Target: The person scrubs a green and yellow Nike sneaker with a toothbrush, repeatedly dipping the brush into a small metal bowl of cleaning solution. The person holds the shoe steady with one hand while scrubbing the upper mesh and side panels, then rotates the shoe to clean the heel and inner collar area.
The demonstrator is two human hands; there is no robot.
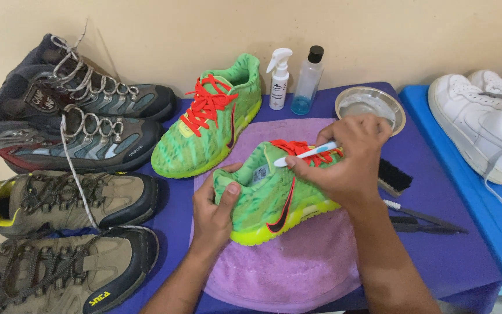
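Shoe [268, 195] in bright green, with a yellow sole, red laces and a dark red curved mark on its side, lies tipped on a purple towel [286, 267] in the middle of the counter [437, 256]. A white and blue toothbrush [306, 154] rests on its laces.

The counter has a dark blue cover and stands against a plain cream wall. At the far left sit two grey boots [71, 116], and below them two brown boots [59, 232]. Next comes a second green shoe [210, 125], standing flat just beside the towel. Behind it are a small white spray bottle [278, 78] and a clear bottle [308, 81] with a black cap. Then a round metal bowl [370, 104], a black brush [395, 176] and a thin dark brush [425, 220]. At the far right are white shoes [483, 125] on a lighter blue mat.

The left hand [216, 209] is curled around the heel of the shoe, thumb on top. The right hand [344, 160] is closed around the toothbrush and lies over the laces.
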